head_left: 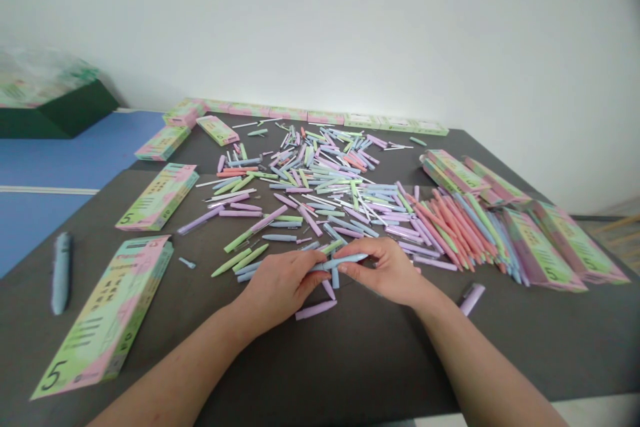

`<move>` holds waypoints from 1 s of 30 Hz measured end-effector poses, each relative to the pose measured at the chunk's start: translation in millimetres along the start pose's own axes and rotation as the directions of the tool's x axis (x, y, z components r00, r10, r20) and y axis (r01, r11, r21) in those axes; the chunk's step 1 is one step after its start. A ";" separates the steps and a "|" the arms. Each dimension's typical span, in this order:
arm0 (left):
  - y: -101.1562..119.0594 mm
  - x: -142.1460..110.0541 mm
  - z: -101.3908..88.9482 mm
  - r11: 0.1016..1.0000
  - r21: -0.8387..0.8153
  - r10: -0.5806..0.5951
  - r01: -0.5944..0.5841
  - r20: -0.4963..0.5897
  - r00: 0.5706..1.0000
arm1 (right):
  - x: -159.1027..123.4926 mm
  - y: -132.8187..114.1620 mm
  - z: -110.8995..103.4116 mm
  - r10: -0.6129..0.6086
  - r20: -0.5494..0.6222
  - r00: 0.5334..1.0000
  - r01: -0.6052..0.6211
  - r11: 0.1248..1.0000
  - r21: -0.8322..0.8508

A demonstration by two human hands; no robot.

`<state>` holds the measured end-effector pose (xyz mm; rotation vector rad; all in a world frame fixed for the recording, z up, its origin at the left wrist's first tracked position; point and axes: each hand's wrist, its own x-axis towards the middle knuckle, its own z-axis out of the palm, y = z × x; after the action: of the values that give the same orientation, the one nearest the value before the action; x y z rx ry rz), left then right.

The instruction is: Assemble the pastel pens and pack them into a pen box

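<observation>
A light blue pen [345,260] lies between my two hands, its pointed tip toward the right. My left hand [285,283] pinches its left end with thumb and fingers. My right hand [383,270] has thumb and fingers closed on the part near the tip. Right behind and below the hands are loose pen parts: a purple barrel piece [316,309], green pointed pieces [240,260] and a blue piece [335,278]. A wide heap of purple, green and blue pen parts with white refills [320,180] spreads beyond the hands.
Coral, green and blue pens [455,227] are bundled at the right, beside pastel boxes [545,250]. More boxes stand at the left [107,313] and along the back edge [290,113]. A blue-grey cylindrical object [61,273] lies far left. A dark green bin [75,107] sits on the blue table.
</observation>
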<state>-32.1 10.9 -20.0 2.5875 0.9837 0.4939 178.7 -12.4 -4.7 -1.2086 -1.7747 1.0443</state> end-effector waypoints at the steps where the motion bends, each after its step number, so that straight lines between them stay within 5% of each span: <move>1: 0.0 0.0 -0.1 1.000 -0.001 0.002 -0.002 0.001 1.000 | 0.0 -0.7 0.0 -0.008 0.008 1.000 0.007 1.000 0.002; 18: -1.3 -2.9 6.0 0.995 0.054 0.093 -0.087 -0.137 0.986 | 1.0 4.0 3.5 -0.068 0.017 0.998 0.067 0.998 0.006; 30: -3.4 -5.0 12.3 0.989 0.109 0.117 -0.100 -0.167 0.979 | -0.6 11.1 6.3 0.071 0.088 0.994 -0.079 0.993 0.084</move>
<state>-32.3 7.7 -33.3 2.7363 0.9473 0.7264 177.2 -11.8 -17.4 -1.2010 -1.7403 1.2207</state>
